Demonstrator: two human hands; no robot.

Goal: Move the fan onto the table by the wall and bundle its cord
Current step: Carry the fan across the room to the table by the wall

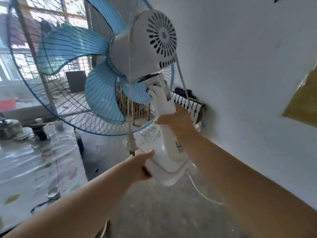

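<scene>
Head view, looking forward and down along two bare forearms. In mid-air, clear of the floor, a white desk fan (144, 48) with translucent blue blades behind a blue wire guard, tilted, motor housing turned toward the camera. Around the fan's white neck, the right hand (178, 121), fingers closed tight on the stem just above the control panel. At the near left edge of the square base, the left hand (143, 166), thumb on top and fingers curled under the rim, gripping it. Draped over the motor housing and hanging down the left side, a thin white cord (129, 93), ending in a pale plug (131, 143) that dangles just above the left hand, apart from it. Trailing from under the base toward the near floor, another loop of the same cord. To the left, a table (25, 169) under a clear plastic sheet over a patterned cloth, with jars, a dark bottle and small dishes at its far end. On the right, a plain white wall (248, 66), close beside the fan. Far behind, windows with metal grilles and a wire mesh frame, blurred.
</scene>
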